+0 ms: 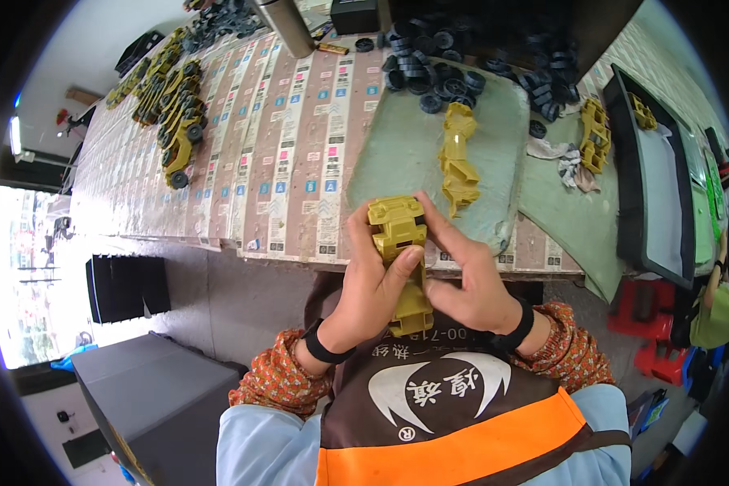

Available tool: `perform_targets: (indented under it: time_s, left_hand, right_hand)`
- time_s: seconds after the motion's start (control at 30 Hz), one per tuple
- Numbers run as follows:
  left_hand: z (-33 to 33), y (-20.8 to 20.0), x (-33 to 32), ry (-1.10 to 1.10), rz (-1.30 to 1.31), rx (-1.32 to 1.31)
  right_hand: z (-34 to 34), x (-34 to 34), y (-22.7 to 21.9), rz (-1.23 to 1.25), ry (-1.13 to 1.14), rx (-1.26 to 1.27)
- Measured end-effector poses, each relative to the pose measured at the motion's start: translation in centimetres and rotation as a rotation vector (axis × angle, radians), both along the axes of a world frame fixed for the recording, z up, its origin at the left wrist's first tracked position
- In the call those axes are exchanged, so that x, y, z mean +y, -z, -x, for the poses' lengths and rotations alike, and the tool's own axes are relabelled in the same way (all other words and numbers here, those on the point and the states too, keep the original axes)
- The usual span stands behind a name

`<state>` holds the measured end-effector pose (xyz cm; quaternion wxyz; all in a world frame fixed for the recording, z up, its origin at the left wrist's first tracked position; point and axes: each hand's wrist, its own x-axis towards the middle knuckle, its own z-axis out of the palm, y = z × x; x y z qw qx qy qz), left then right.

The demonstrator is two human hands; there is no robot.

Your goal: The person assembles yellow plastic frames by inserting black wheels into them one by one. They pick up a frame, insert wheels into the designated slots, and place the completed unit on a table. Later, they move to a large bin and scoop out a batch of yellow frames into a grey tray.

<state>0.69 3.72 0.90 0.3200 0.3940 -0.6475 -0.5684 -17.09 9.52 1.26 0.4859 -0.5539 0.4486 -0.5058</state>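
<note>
Above my lap, at the table's front edge, my left hand [370,283] is closed around a yellow plastic toy car body [401,234], its thumb lying across the middle. My right hand [471,283] grips the body's right side, with the index finger on the upper end. A small dark piece shows by that fingertip; its kind I cannot make out. Past my hands, a second yellow car body [458,158] lies lengthwise on a pale green mat [397,146]. Loose black toy wheels [433,81] are heaped at the mat's far edge.
Rows of yellow cars with wheels [178,121] stand at the far left. A metal flask [285,26] is at the back. To the right are another car body [594,138], a crumpled cloth [571,162] and a black-rimmed tray [621,186]. A grey box [158,389] stands lower left.
</note>
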Motion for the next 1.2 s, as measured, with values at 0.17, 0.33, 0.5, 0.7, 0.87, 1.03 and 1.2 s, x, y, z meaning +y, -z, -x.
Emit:
perform_targets:
  time_s: [0.17,0.33,0.5,0.7,0.87,1.03,1.2]
  left_hand:
    - [0.7,-0.6,-0.1,0.071,0.045,0.037]
    - [1.4,-1.0,-0.3,0.125,0.067,0.046]
    - [1.9,-1.2,-0.7,0.217,0.114,0.031]
    - [2.1,-1.0,-1.6,0.097,-0.434,0.326]
    - [0.3,-1.1,-4.7,0.093,-0.667,0.432]
    - [0.8,-2.0,-4.5,0.020,-0.683,0.607]
    - [0.6,-1.2,-4.7,0.013,-0.679,0.624]
  right_hand:
    - [1.0,0.3,-1.1,-0.031,-0.060,-0.097]
    - [2.1,0.6,-1.6,-0.057,-0.044,-0.161]
    - [2.8,1.2,-1.8,0.012,0.075,-0.087]
    - [14.5,-5.5,-2.1,-0.176,0.340,0.774]
    - [22.4,-9.3,3.1,-0.052,0.535,1.407]
    - [23.0,-10.3,5.0,-0.103,0.494,1.395]
    - [22.9,-10.5,4.7,-0.061,0.439,1.243]
